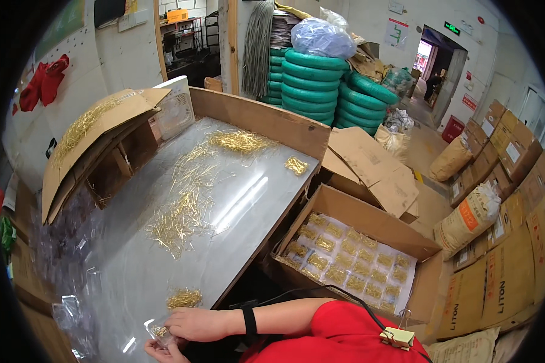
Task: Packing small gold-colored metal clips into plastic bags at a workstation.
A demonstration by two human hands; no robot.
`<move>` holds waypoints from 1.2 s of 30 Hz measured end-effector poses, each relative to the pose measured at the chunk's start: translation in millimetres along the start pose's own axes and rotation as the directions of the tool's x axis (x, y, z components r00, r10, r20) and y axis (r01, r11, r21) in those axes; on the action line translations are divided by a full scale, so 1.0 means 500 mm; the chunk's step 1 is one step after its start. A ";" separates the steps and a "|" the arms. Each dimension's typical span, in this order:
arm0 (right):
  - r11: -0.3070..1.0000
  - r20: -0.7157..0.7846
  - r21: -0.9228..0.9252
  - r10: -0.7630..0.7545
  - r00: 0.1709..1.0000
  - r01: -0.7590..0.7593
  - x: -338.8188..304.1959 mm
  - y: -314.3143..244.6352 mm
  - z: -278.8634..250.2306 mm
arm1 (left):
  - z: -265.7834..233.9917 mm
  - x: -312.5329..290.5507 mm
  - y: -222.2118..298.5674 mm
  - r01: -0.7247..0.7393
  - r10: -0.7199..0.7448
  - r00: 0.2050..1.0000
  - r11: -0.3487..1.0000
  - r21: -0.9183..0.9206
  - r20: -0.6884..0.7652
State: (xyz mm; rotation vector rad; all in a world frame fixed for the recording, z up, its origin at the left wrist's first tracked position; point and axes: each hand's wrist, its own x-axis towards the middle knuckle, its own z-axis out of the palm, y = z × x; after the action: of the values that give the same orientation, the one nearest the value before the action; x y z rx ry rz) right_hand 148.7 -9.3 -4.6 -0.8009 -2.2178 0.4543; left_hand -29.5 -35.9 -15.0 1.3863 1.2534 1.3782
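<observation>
Over the near end of the grey tabletop (121,278), the left hand (167,353) pinched a small clear bag (149,326) of gold-coloured pins (160,331); the right hand (198,325) bunched its fingers there, their grip hidden from me. A pin heap (184,298) lay just beside.

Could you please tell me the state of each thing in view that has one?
Small clear plastic bag: held, small gold pieces inside.
Left hand: closed on the bag.
Right hand: closed on the bag.
Thin gold wire pieces: loose, scattered over the smooth grey tabletop.
Rectangular brown cardboard box: open, holding rows of packets.
Green ring-shaped bundles: stacked.
Pale far door: open.
Red cloth: hanging.
</observation>
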 end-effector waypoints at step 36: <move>0.996 -0.430 0.061 0.081 0.899 -0.061 -0.068 -0.061 0.055 | -0.004 -0.064 -0.027 -0.170 0.119 0.972 0.952 0.256 0.203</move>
State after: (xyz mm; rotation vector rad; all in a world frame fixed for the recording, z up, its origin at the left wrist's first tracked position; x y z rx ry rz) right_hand 134.5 -56.5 -24.5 -0.8665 -1.7645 0.3227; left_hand -30.2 -64.9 -34.4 1.7851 1.2709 1.1705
